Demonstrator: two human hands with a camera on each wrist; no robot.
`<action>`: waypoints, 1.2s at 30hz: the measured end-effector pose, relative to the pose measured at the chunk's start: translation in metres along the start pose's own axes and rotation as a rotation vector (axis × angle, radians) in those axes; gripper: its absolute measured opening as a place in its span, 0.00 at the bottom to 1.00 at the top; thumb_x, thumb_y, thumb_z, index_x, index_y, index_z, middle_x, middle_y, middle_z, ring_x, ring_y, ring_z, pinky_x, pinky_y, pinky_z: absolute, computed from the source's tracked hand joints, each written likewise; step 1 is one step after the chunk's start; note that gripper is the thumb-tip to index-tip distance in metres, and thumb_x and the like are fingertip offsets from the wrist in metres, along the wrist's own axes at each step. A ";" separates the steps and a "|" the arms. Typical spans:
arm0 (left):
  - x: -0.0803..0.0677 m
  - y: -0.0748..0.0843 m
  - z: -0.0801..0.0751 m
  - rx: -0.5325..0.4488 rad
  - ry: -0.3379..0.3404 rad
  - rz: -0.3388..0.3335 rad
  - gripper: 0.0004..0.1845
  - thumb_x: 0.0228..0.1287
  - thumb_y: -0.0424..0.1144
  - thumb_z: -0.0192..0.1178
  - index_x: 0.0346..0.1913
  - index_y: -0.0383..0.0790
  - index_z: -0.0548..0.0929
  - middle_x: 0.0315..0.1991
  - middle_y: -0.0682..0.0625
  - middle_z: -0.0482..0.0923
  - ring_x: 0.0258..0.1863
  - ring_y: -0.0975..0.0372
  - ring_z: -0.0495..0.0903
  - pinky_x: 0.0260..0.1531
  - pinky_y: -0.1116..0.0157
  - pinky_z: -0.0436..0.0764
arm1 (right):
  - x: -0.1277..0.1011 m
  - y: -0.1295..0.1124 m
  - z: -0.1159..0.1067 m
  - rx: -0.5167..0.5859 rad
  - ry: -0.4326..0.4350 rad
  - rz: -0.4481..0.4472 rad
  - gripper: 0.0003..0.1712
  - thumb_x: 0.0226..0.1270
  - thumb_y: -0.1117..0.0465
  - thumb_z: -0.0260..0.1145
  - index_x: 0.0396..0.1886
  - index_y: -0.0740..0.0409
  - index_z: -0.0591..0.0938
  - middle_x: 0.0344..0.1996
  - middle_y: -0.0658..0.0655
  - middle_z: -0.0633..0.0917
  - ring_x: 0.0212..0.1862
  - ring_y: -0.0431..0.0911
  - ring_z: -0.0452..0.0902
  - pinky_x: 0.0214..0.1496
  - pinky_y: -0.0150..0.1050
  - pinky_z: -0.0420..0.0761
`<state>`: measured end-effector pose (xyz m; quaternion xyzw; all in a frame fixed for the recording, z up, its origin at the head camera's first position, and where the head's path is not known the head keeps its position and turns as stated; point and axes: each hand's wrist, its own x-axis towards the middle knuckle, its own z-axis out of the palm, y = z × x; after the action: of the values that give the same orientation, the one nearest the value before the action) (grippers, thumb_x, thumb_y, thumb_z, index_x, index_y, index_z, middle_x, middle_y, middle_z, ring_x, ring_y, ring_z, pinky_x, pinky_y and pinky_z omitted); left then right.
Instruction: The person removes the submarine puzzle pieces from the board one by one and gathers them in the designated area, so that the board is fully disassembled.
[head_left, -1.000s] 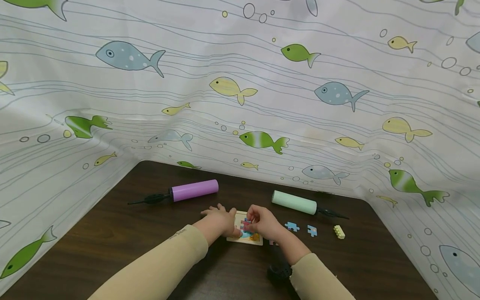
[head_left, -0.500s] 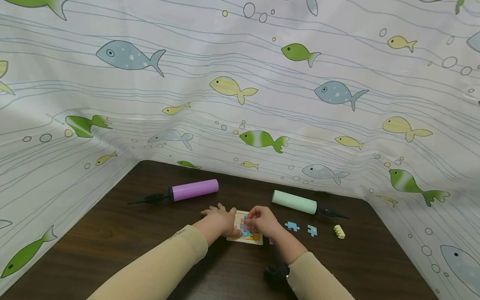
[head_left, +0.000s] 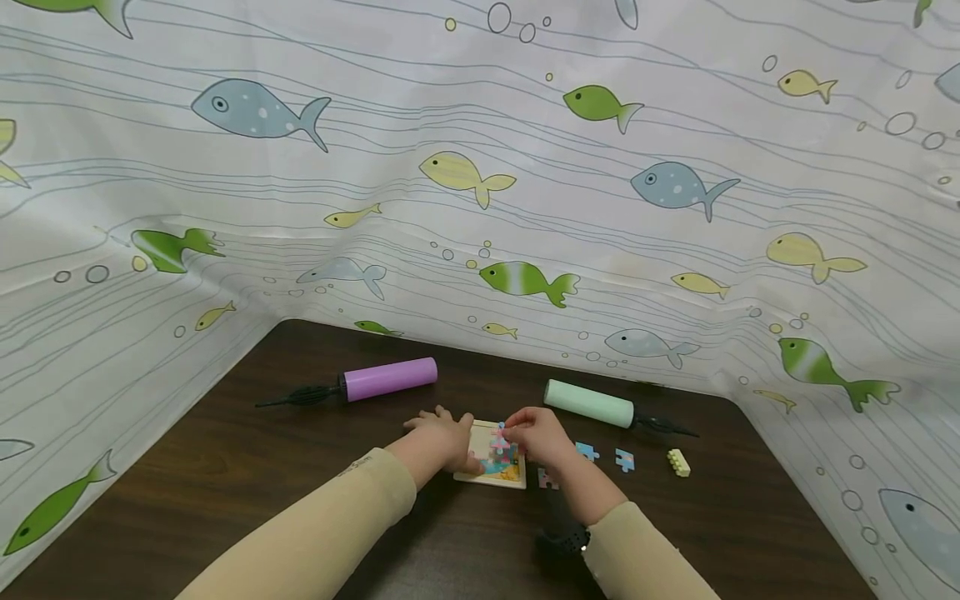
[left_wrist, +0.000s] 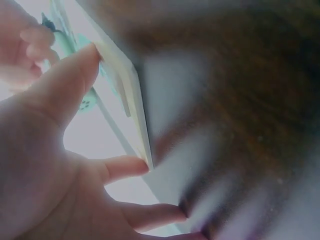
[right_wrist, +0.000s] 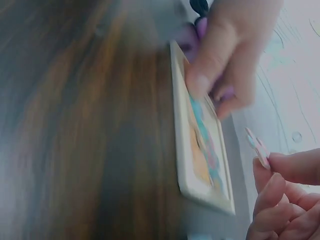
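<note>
A small framed puzzle board (head_left: 491,473) lies on the dark wooden table (head_left: 225,467). My left hand (head_left: 442,440) rests on the board's left edge, thumb (left_wrist: 70,80) and fingertips pressing against the board's rim (left_wrist: 131,95). My right hand (head_left: 517,433) hovers over the board's right side and pinches a small pink and blue puzzle piece (right_wrist: 259,149) between thumb and fingers. In the right wrist view the board (right_wrist: 200,150) lies flat with the left hand's fingers (right_wrist: 230,55) on its far end.
Loose puzzle pieces (head_left: 587,452) (head_left: 624,459) (head_left: 547,479) lie right of the board, then a yellow brick (head_left: 678,462). A purple pump (head_left: 378,380) lies at the back left, a mint pump (head_left: 588,403) at the back right. Fish-print cloth (head_left: 480,208) walls the table.
My right hand has shifted slightly right and farther back over the board, still pinching the piece. The left hand has stayed on the board's edge.
</note>
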<state>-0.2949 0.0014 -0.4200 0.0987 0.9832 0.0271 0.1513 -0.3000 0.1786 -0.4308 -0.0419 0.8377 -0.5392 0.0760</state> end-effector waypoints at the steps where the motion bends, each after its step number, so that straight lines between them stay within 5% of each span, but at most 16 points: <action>1: 0.000 0.000 -0.001 -0.004 0.002 0.001 0.48 0.57 0.69 0.63 0.75 0.50 0.62 0.71 0.31 0.59 0.66 0.31 0.60 0.55 0.31 0.64 | -0.002 0.001 -0.005 -0.008 0.013 -0.002 0.06 0.68 0.67 0.66 0.39 0.68 0.82 0.26 0.55 0.82 0.20 0.44 0.68 0.21 0.34 0.67; 12: -0.002 -0.002 -0.004 -0.010 0.004 0.015 0.49 0.55 0.68 0.64 0.76 0.50 0.61 0.71 0.30 0.58 0.65 0.30 0.60 0.54 0.31 0.65 | -0.029 0.019 -0.080 -0.134 0.132 0.050 0.07 0.67 0.64 0.68 0.35 0.66 0.82 0.26 0.54 0.81 0.24 0.46 0.73 0.26 0.39 0.71; 20: 0.000 -0.001 -0.003 -0.003 0.002 0.016 0.49 0.56 0.68 0.64 0.76 0.50 0.61 0.71 0.30 0.58 0.65 0.30 0.61 0.53 0.31 0.66 | -0.049 0.047 -0.117 -0.190 0.061 0.071 0.07 0.65 0.65 0.69 0.33 0.67 0.82 0.24 0.53 0.80 0.23 0.45 0.74 0.23 0.37 0.71; 25: -0.002 -0.001 -0.003 0.000 -0.001 0.014 0.49 0.56 0.68 0.64 0.76 0.50 0.61 0.71 0.30 0.58 0.65 0.30 0.61 0.53 0.32 0.67 | -0.056 0.056 -0.117 -0.242 -0.054 0.059 0.06 0.64 0.65 0.69 0.32 0.65 0.82 0.23 0.52 0.79 0.22 0.44 0.73 0.21 0.37 0.70; 32: -0.002 -0.001 -0.003 -0.003 0.003 0.009 0.49 0.56 0.68 0.64 0.76 0.49 0.62 0.71 0.30 0.58 0.65 0.30 0.61 0.53 0.32 0.67 | -0.052 0.042 -0.098 -0.348 0.023 -0.035 0.08 0.59 0.68 0.72 0.31 0.65 0.80 0.22 0.52 0.79 0.25 0.45 0.72 0.28 0.40 0.73; 36: -0.003 -0.001 -0.003 -0.015 0.005 0.007 0.48 0.56 0.67 0.65 0.75 0.49 0.62 0.71 0.30 0.58 0.66 0.30 0.60 0.54 0.32 0.66 | -0.039 0.025 -0.073 -0.328 -0.034 -0.099 0.07 0.61 0.68 0.72 0.35 0.65 0.81 0.23 0.53 0.78 0.23 0.45 0.71 0.26 0.39 0.73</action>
<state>-0.2936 -0.0004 -0.4164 0.1011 0.9830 0.0354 0.1494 -0.2742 0.2604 -0.4205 -0.1041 0.9100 -0.3975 0.0558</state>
